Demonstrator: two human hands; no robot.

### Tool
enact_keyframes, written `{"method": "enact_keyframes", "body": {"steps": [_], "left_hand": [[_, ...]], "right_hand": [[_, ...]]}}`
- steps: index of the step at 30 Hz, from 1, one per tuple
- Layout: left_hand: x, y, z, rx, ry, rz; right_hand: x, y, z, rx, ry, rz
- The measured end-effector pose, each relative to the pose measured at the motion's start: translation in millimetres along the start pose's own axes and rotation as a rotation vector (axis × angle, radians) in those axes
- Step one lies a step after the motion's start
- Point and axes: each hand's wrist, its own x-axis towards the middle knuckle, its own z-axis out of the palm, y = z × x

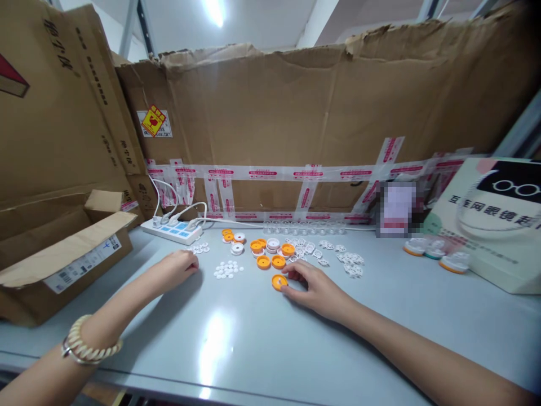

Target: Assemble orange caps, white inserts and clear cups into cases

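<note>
While the left hand (pixel 178 268) curls beside small white pieces (pixel 205 248) toward the back-left of the smooth grey desk (pixel 253 355), its grasp impossible to tell, the right hand (pixel 313 287) pinches a shallow, rimmed orange disc (pixel 275 286) between the front and back edges. The step seems to be handling this plastic-looking disc; the next move calls for steady fingertips. Glossy white rounds (pixel 229 266) and openwork white parts (pixel 350 258) lie nearby.

A small assembly workshop is suggested by the grey bench (pixel 270 344), where orange round parts (pixel 263 263) and white discs (pixel 230 270) are laid out in groups. The far side is walled by taped cardboard (pixel 262 124), and an open carton (pixel 63 254) is placed at left.
</note>
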Motion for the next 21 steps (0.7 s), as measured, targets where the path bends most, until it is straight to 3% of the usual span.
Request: {"method": "enact_keyframes", "body": {"steps": [12, 21], "left_hand": [[-0.7, -7.2, 0.8, 0.005, 0.06, 0.095], [-1.0, -19.1, -8.2, -0.466, 0.082, -0.041]], "right_hand": [[-1.0, -1.5, -1.7, 0.007, 0.008, -0.008], [-0.1, 1.8, -1.2, -0.01, 0.015, -0.022]]}}
